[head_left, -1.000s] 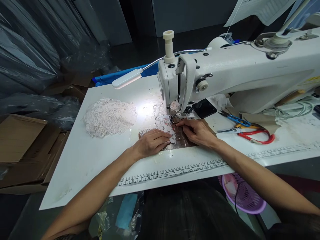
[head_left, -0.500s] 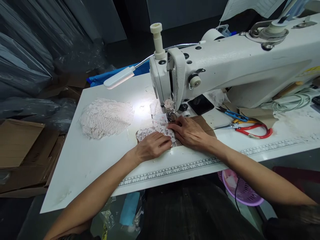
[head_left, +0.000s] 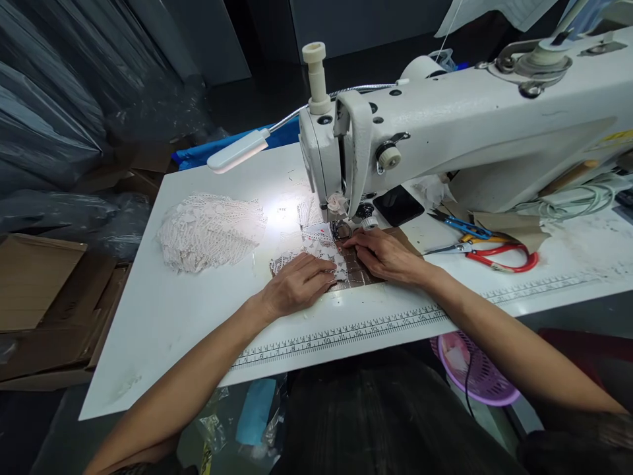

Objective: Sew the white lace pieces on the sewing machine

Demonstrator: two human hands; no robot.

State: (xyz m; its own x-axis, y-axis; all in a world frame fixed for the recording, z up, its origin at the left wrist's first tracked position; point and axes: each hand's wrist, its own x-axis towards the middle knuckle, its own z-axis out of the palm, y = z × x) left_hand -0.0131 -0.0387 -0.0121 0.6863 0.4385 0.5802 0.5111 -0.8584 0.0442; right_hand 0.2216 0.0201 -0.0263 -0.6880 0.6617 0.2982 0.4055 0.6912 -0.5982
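Observation:
White lace fabric [head_left: 324,247] lies under the needle and presser foot [head_left: 341,229] of a white sewing machine [head_left: 420,125]. My left hand [head_left: 299,282] lies on the near left part of the lace, its fingers stretched out together and pressing down. To the right, my right hand [head_left: 388,256] is closed, with thumb and forefinger together at the lace's right edge, close beside the foot. Whatever is between those fingertips is too small to make out. Beneath the lace and the right hand is a brown sheet [head_left: 363,274] on the machine bed.
A heap of white lace [head_left: 208,234] sits left on the white table [head_left: 178,330]. Right of the machine head lie a black phone [head_left: 398,205], blue-handled snips [head_left: 467,227] and red-handled scissors [head_left: 509,258]. A lamp [head_left: 238,152] hangs over the table; a purple basket [head_left: 487,382] stands below.
My right hand has shifted slightly right, away from the left hand, uncovering more of the brown sheet. My left hand has flattened on the lace and moved slightly left.

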